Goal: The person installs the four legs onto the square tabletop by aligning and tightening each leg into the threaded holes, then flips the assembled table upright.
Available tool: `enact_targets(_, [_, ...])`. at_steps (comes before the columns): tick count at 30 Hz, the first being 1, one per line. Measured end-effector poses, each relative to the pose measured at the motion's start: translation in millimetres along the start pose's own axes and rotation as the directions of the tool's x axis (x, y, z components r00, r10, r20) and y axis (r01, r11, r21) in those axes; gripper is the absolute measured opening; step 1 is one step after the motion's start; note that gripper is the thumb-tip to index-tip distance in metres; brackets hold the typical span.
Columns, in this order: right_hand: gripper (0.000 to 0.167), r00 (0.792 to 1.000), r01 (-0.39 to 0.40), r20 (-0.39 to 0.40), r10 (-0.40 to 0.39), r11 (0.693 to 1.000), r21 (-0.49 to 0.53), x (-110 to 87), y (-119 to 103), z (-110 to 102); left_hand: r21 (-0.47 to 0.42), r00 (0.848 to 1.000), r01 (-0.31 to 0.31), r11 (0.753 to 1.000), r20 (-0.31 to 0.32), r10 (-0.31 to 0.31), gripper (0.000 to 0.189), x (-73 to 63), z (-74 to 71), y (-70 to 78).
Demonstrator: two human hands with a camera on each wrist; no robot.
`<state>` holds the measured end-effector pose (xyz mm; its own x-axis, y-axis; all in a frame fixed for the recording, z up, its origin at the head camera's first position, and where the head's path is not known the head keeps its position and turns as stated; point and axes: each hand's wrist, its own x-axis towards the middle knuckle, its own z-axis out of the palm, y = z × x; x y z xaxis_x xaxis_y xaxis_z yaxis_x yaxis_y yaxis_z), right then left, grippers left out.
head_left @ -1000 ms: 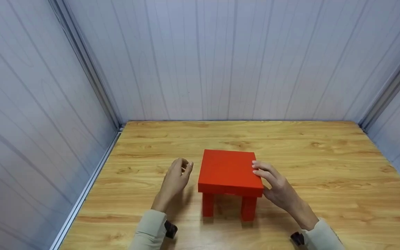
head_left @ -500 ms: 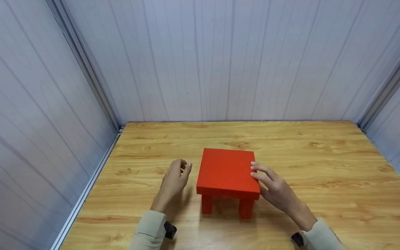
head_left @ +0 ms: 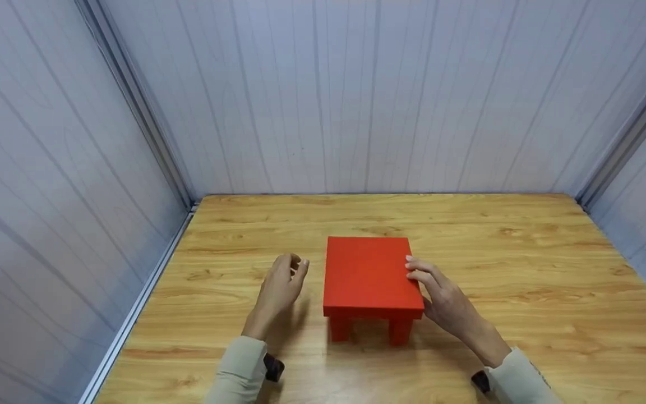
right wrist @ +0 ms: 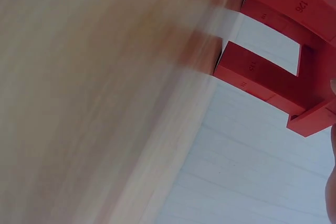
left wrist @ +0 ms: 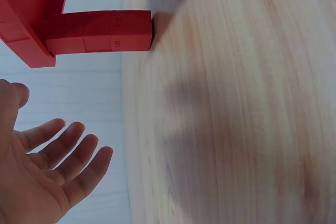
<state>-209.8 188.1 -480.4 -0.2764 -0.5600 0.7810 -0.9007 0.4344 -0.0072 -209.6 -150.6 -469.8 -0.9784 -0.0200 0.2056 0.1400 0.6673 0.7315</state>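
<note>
A small red stool with a square flat top stands upright before me in the head view. My right hand grips its right edge, fingertips on the top and thumb lower at the side. In the right wrist view a leg of the stool bears printed numbers. To the left of the stool, apart from it, my left hand hovers with loosely bent fingers and holds nothing. The left wrist view shows its palm below another leg. Whether every foot touches the table cannot be told.
The wood-grain table extends on both sides of the stool. A pale panel wall closes off the back, and more panels rise at the left and right edges.
The stool has turned slightly in my right hand's grip, so its front edge now lies level. Its visible front legs look shorter. My left hand has hardly moved.
</note>
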Motion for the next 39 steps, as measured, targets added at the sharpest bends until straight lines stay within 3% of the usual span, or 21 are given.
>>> enact_targets(16, [0.026,1.0,-0.004,0.013,0.004,1.0,-0.016,-2.0,5.2,5.6,0.003,1.0,0.009,1.0,0.005,-0.009,0.032,0.3,0.2,-0.1])
enact_targets(25, [0.029,0.995,-0.069,0.063,0.072,0.996,-0.051,-1.7,6.7,6.0,0.01,1.0,0.0,1.0,0.009,0.0,0.028,2.1,1.1,1.4])
enact_targets(39, [0.026,0.994,-0.084,0.074,0.087,0.996,-0.037,0.6,6.1,4.4,0.028,1.0,-0.009,1.0,-0.005,0.009,0.026,1.7,1.7,-0.7])
